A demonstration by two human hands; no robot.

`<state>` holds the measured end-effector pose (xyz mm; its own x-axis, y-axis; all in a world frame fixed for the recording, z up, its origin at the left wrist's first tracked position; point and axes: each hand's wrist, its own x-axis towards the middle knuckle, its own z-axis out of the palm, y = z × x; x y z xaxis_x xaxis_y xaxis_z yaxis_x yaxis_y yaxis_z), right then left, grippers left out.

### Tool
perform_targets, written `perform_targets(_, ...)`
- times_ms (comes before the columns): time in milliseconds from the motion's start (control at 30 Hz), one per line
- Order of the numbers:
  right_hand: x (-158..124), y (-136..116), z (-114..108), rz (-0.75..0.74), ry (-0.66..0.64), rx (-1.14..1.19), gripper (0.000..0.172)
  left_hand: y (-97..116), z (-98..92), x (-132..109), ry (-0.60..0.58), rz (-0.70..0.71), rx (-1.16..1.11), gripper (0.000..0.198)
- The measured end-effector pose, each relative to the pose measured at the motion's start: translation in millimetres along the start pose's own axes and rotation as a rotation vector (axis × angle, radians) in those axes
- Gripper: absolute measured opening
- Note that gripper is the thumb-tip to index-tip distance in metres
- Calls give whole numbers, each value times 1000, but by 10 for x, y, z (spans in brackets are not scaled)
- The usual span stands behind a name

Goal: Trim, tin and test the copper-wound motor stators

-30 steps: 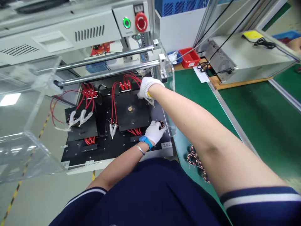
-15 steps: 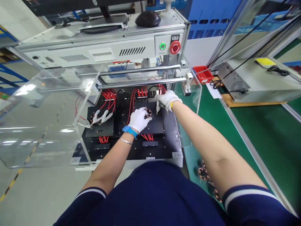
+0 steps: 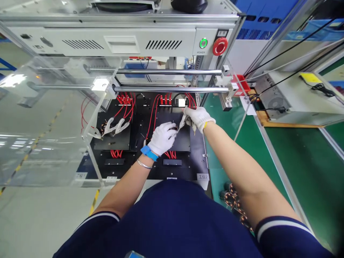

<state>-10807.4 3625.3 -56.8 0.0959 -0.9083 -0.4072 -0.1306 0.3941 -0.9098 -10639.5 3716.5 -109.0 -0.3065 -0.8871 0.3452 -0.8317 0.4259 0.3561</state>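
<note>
My left hand, in a white glove with a blue wrist strap, is closed around a small round motor stator over the right black plate. Most of the stator is hidden by the fingers. My gloved right hand grips a pale spring clip, whose tip is beside the stator; whether they touch I cannot tell. Below my right hand a second clip tip points down. On the left plate several white clips are clamped at another stator.
A clear hinged cover stands at the left. Metal rods cross above the plates, with red wires running behind. A red emergency stop is on the front panel. More stators stand on the green bench at the right.
My view has dipped and come closer. My right hand has brought the clip down to the stator in my left hand, and my left fingers now cover more of the stator.
</note>
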Motion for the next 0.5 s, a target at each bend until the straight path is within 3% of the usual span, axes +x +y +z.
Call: perform_targets(500,-23,13,129,-47,51,-98,19,70,-42,34,2,-84,2,15)
